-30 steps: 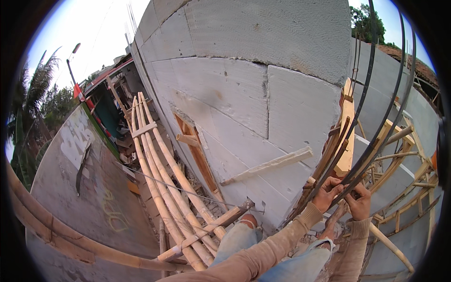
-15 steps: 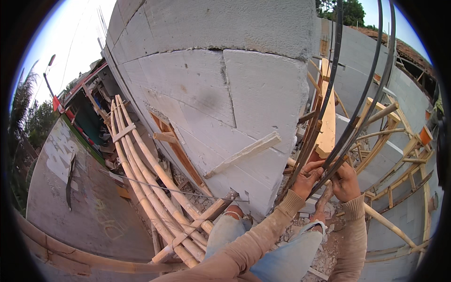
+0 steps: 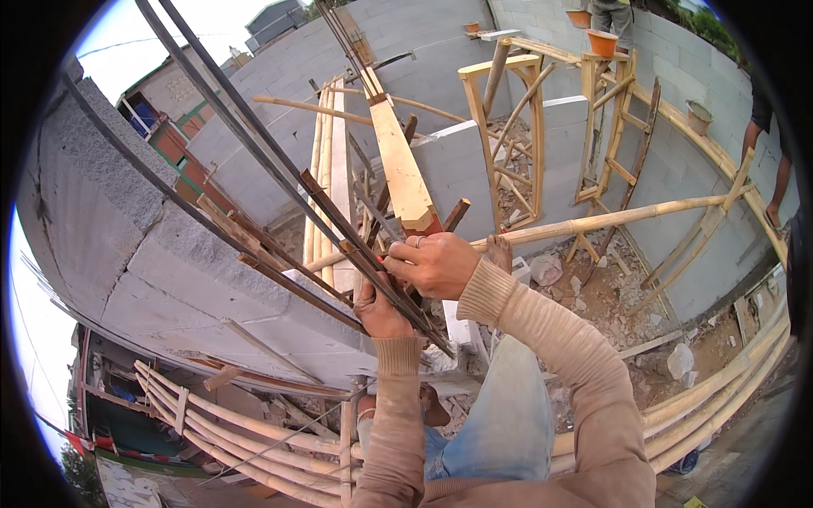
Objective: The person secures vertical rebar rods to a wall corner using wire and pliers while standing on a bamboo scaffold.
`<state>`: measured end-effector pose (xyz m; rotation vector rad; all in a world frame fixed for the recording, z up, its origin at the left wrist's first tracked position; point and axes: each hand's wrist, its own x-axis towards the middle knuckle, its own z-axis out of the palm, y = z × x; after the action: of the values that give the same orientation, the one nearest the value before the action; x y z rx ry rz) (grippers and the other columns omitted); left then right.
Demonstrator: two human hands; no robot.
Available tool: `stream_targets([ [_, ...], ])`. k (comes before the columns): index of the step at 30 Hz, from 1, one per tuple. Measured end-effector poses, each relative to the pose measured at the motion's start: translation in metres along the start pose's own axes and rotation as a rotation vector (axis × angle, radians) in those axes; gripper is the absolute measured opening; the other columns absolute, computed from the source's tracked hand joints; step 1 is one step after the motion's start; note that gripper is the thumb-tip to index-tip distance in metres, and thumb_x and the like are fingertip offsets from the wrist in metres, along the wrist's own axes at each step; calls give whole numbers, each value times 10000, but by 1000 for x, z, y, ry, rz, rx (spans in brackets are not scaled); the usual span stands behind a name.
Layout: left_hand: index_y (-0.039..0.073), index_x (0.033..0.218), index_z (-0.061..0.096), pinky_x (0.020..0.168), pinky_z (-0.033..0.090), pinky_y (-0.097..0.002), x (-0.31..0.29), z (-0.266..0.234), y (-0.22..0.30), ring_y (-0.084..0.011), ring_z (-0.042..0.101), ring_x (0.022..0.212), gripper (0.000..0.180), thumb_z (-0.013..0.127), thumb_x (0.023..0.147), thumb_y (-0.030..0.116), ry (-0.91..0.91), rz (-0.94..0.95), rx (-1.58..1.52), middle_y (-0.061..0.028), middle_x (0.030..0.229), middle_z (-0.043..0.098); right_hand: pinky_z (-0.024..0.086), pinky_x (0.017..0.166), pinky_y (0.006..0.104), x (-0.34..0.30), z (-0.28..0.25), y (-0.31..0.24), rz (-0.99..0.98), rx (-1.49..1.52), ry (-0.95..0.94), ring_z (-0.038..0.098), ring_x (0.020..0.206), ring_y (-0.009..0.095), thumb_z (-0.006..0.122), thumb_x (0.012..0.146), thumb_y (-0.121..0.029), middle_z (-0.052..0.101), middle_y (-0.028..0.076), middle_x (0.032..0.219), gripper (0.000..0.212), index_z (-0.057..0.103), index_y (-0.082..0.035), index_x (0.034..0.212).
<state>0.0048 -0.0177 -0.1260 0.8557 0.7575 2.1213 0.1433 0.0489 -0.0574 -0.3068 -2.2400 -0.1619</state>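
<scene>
A bundle of long dark steel rods (image 3: 426,328) slants down from the upper left, past a corner of the block wall. My left hand (image 3: 381,313) is closed around the rods from below. Just above it, my right hand (image 3: 436,264), with a ring on one finger, has its fingers pinched together against the bundle. What sits in that pinch is too small to make out; a small red spot shows beside the fingertips. Beyond my hands, a pale timber board (image 3: 401,173) runs away from me, its near end close to my right hand.
A light grey block wall (image 3: 195,288) stands to my left. Bamboo poles (image 3: 610,222) cross to the right, with wooden frames (image 3: 500,63) behind. Bamboo rails (image 3: 246,444) pass low on the left. Rubble (image 3: 584,296) covers the ground. An orange bucket (image 3: 602,44) and other people's legs appear far off.
My view has swung right, bringing the rods and both hands toward the middle. My right hand now lies across the bundle above my left hand, with the fingers of both still at the rods.
</scene>
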Motion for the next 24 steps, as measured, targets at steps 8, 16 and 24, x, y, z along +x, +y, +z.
stream_targets([
  [8, -28, 1099, 634, 714, 559, -280, 4, 4, 8, -160, 658, 845, 217, 581, 980, 146, 28, -4, 62, -93, 971, 685, 473, 840, 444, 4, -9, -14, 437, 270, -67, 605, 982, 284, 672, 838, -245, 584, 59, 1075, 311, 603, -62, 1080],
  [16, -39, 1081, 631, 642, 520, -233, 1, 12, 24, -160, 598, 753, 170, 592, 964, 78, -15, -38, -26, -109, 881, 636, 346, 993, 516, -208, -79, -91, 1144, -248, 137, 436, 1172, 407, 656, 875, -313, 456, 226, 1257, 574, 422, 25, 1275],
  [24, -47, 1053, 638, 676, 479, -255, 2, -1, 8, -158, 560, 753, 215, 634, 949, 141, -43, -8, -90, -114, 945, 638, 377, 987, 578, -358, -106, -349, 2014, -469, -579, 366, 1244, 470, 716, 801, -344, 384, 267, 1326, 789, 327, -3, 1397],
])
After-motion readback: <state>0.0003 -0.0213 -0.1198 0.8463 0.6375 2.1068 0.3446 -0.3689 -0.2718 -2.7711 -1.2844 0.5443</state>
